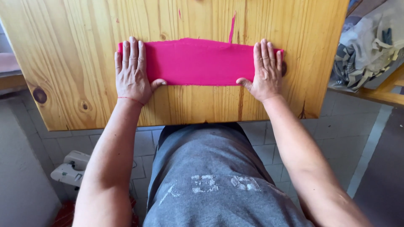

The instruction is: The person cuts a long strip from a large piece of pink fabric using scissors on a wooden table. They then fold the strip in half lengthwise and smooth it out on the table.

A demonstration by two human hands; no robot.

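We press our left hand [132,71] flat, palm down and fingers spread straight, on the left end of a folded strip of bright pink fabric [198,63]; nothing is pinched or gripped, the thumb lying out along the strip's near edge; our right hand [265,71] mirrors it on the right end, likewise open and flat, its thumb pointing inward at the near edge; the fabric lies stretched between the two hands as a long band across the wooden table [105,25] (pale pine with dark knots), its near edge straight, its far edge slightly raised toward the middle; a loose pink thread [232,28] runs up from the far edge onto the boards, and a smaller pink fleck sits further left; a thin red string circles our left wrist; below the table's near edge our grey shirt [210,176] fills the view over a tiled floor [332,134]; a white appliance [71,168] rests low on the left, with something red just beneath it; at the upper right, beside the table, a heap of grey and cream cloth [366,46] lies on another wooden surface.
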